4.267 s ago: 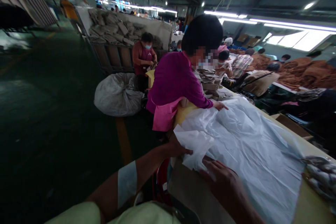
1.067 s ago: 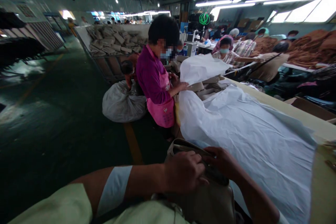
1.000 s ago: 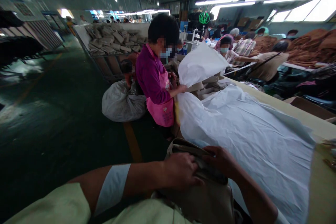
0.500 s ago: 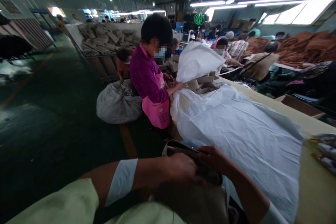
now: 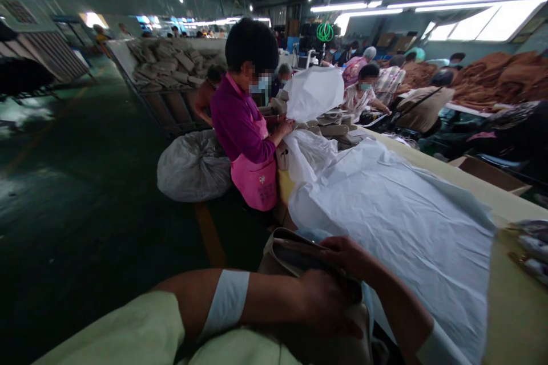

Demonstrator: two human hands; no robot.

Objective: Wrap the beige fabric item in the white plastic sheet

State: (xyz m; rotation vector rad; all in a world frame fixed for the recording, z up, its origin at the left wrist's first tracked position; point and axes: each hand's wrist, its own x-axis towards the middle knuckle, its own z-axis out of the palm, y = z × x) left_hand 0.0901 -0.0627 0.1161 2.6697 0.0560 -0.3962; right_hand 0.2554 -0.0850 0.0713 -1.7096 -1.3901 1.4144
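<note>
A taupe bag [image 5: 274, 262] with an open top is close in front of me at the bottom middle. My right hand [image 5: 346, 256] is closed on the far right part of its rim, fingers bent over the edge. My left hand [image 5: 327, 299] reaches across the near side of the opening, its back toward me. Its fingers are dark and blurred against the bag, so their grip does not show clearly. Right of the bag, a white sheet [image 5: 398, 205] covers much of the table [image 5: 518, 302].
A co-worker [image 5: 244, 125] in a pink apron stands ahead, hands at white wrapping and taupe pieces. Behind are a stuffed, tied sack [image 5: 192, 168] and a cart piled with taupe pieces [image 5: 171, 65]. Brown pieces [image 5: 505, 77] are heaped at the right, near seated people.
My left hand has moved right and down across the bag's opening. My right hand stays at the rim. The co-worker's white wrapping has shifted left and lower.
</note>
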